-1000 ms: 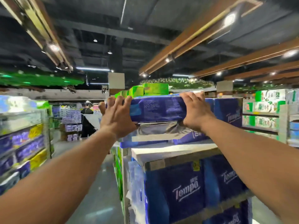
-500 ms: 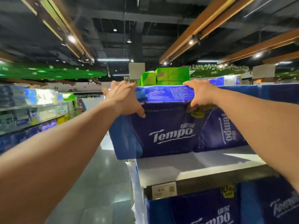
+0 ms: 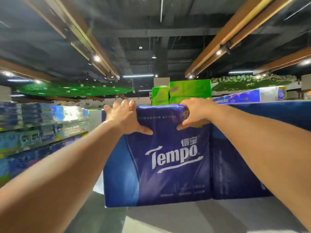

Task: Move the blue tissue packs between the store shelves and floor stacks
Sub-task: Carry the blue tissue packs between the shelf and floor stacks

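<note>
- Shelf (image 3: 210,216): pale flat top surface, nearest the cam, bare strip along the bottom of view.
- Both forearms reach up & fwd from the lower corners, meeting at the top of the pack.
- Pack (image 3: 168,162): blue "Tempo" tissue pack, upright on the shelf at its L end, logo face toward cam. L side panel lighter blue, at the shelf's L end w/ aisle floor showing beyond.
- L hand (image 3: 123,118): on the pack's top-L corner, fingers spread over the top edge, thumb flat on the front face. Grips the corner.
- R hand (image 3: 195,113): on the top edge nearer the R side, fingers curled over the top, thumb pressed on the front. Also holding the pack.
- Blue packs (image 3: 244,165): more of them just R of the held one, touching it, running off to the R.
- Green packs (image 3: 188,89): stacked behind, above the blue row.
- Far L: aisle shelves (image 3: 42,128) w/ blurred blue & pale goods, well apart across the aisle.
- Ceiling (image 3: 151,31): dark, w/ wood beams & spot lights.
</note>
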A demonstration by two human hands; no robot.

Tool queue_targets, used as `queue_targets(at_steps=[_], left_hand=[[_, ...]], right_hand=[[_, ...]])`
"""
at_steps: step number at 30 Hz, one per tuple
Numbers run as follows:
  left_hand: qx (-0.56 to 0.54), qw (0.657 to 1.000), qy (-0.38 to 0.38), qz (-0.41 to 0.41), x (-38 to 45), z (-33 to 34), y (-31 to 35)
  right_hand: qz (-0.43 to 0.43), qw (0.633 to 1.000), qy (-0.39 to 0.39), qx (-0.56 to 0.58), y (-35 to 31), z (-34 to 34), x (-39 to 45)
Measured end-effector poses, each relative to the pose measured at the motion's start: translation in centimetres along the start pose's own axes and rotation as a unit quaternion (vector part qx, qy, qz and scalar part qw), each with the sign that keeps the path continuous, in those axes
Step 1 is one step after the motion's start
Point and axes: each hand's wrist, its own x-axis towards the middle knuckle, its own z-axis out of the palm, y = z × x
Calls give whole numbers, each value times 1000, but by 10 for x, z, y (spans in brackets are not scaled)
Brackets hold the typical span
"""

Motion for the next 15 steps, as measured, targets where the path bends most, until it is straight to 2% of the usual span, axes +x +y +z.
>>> queue_targets(at_steps=[5,8,12,15], left_hand=[[0,999,49,0,8,11,-4],[8,999,46,-23,2,13,-2],[0,998,29,-64,-15,12,5],[1,999,20,-48,-41,1,13]], right_hand=[[-12,999,-15,42,10,3,17],[-3,1000,29,1,9,9,10],[-2,995,98,11,1,19,-14],[-32,992,123,22,-5,24,-51]])
